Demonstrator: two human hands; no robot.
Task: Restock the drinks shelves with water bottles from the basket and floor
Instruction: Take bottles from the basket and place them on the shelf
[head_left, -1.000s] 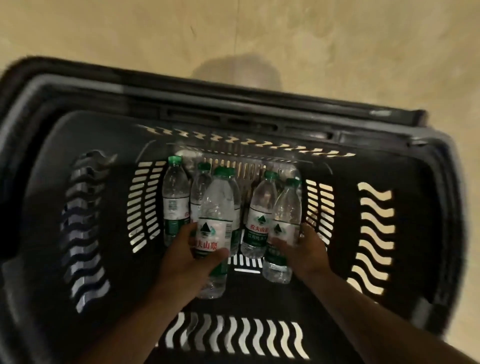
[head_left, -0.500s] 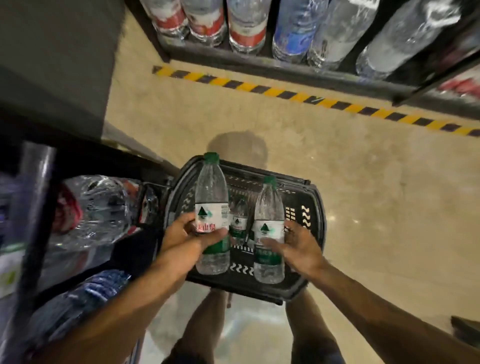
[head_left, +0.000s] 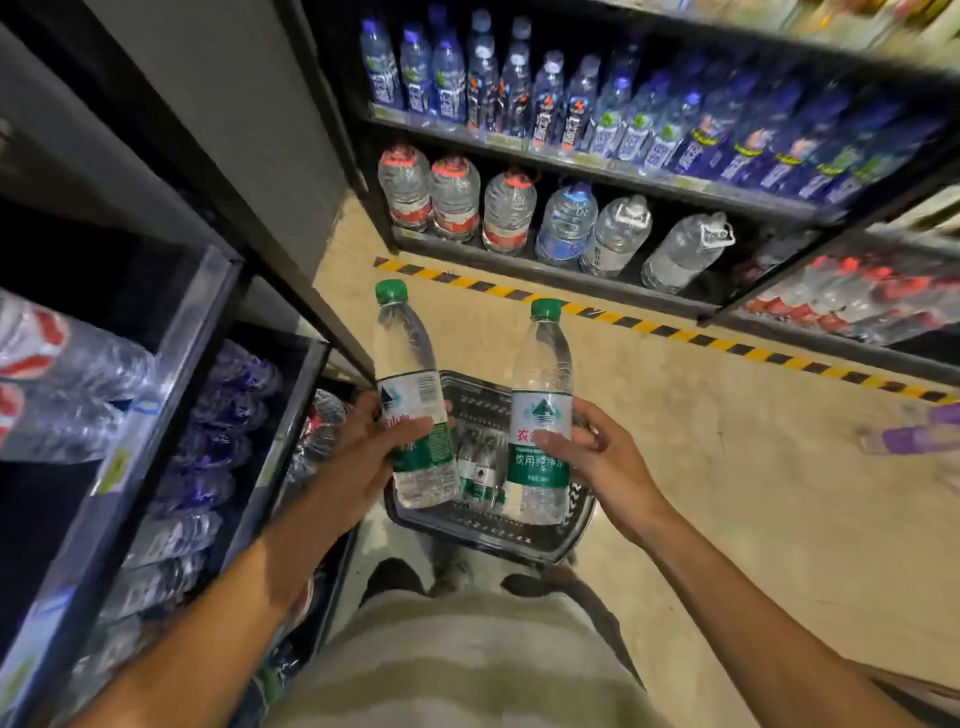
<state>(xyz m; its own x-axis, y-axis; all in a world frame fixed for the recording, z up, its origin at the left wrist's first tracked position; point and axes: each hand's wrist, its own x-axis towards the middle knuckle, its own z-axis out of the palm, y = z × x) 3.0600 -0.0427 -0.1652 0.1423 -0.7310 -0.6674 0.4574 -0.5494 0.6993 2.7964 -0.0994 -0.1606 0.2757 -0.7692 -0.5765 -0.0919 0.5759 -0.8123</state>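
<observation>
Head view, looking down an aisle. Left hand (head_left: 371, 449) is wrapped around the label band of a green-capped water bottle (head_left: 410, 395), fingers curled across its front, thumb side toward the shelf; the bottle stands nearly upright, tilted slightly to the left. Its white-and-green label shows a dark mountain emblem, a barcode and red characters partly hidden by the fingers. Right hand (head_left: 597, 457) is closed on a second green-capped bottle (head_left: 543, 415), thumb pressed on the front of the label, fingers behind. This label carries the same mountain emblem, the red character 农 beside the thumb, and white characters 饮用纯净水 on the green band; the smaller print below is too small to read. Both bottles are held in the air above a black basket (head_left: 519, 535) on the floor (head_left: 727, 467), in which further bottles (head_left: 480, 467) of the same kind stand. Drinks shelves (head_left: 597, 171) ahead hold blue-labelled bottles above and large jugs (head_left: 457, 200) with red, blue and white handles below; their writing is illegible. A yellow-and-black striped line (head_left: 675, 332) runs along the shelf foot. Side shelves (head_left: 171, 415) at left hold wrapped bottles, blurred.
</observation>
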